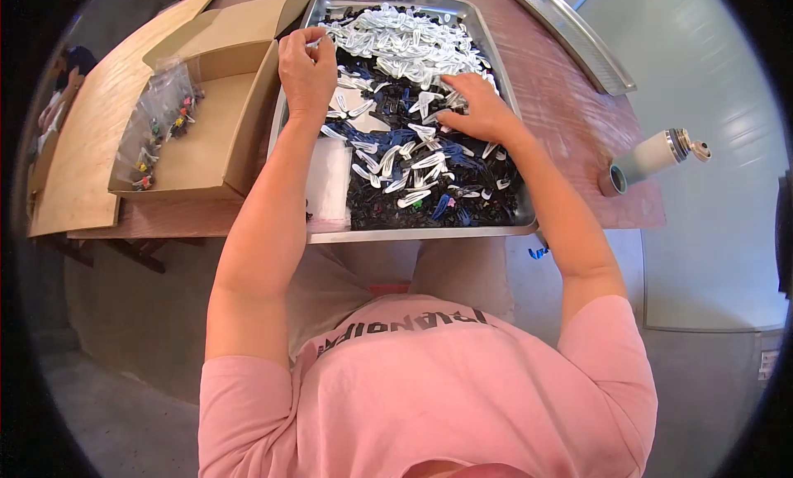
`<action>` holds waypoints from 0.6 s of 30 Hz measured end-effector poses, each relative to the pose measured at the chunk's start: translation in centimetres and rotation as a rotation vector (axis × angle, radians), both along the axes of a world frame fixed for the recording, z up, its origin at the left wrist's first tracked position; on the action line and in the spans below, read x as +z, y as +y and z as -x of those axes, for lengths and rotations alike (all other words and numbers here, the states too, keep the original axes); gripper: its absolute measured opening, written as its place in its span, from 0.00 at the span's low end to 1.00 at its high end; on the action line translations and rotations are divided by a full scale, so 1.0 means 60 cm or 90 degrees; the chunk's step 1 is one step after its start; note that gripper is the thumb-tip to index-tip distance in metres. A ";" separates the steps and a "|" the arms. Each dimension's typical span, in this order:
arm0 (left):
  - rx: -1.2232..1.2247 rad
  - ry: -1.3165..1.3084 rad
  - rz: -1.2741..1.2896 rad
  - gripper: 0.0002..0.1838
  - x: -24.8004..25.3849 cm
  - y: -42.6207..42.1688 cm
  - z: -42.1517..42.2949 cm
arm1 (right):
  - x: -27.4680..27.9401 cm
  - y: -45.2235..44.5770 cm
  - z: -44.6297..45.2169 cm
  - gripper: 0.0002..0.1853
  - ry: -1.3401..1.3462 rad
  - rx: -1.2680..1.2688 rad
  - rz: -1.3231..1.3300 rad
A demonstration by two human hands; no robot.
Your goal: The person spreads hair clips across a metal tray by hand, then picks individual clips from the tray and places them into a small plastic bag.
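A metal tray [421, 233] holds a heap of white snap hair clips [396, 44] at its far end, with black and dark blue clips [372, 131] beneath and nearer to me. More white clips [425, 161] lie scattered over the dark ones. My left hand [310, 77] is over the tray's left edge, thumb and fingers curled together in a pinch; whatever is between them is too small to make out. At the right side of the tray, my right hand [481, 110] rests on the clips with thumb and forefinger apart. A pale card [329, 180] lies in the tray's near left corner.
Left of the tray stands an open cardboard box [223, 106] containing plastic bags of small colourful pieces [165, 135]. A bottle [652, 154] and a cup [613, 180] are at the table's right edge. Another metal tray [574, 36] is at the back right.
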State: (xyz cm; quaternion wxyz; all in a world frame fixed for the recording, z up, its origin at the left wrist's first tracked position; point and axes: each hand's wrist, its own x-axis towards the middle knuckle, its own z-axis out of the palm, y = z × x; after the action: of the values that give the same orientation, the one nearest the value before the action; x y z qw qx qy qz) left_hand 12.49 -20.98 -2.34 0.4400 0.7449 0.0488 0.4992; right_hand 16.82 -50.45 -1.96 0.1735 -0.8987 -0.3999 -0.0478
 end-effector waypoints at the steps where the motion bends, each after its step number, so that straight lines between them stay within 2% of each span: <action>1: 0.006 0.005 -0.012 0.07 0.001 0.000 0.000 | 0.002 0.010 -0.004 0.37 -0.013 0.012 0.016; 10: 0.006 0.053 -0.026 0.10 -0.001 -0.003 0.002 | 0.031 0.058 0.063 0.26 0.056 0.122 0.058; 14: -0.014 0.060 0.005 0.10 -0.005 -0.004 -0.002 | 0.033 0.063 0.102 0.21 0.018 0.147 0.064; 18: -0.012 0.076 0.018 0.10 0.004 -0.011 0.007 | 0.062 0.039 0.138 0.24 0.142 0.161 0.025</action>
State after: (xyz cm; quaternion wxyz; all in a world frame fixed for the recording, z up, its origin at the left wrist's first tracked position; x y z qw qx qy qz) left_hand 12.05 -21.67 -2.12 0.4514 0.7675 0.0746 0.4490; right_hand 8.56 -48.13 1.77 0.2042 -0.8443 -0.4886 0.0821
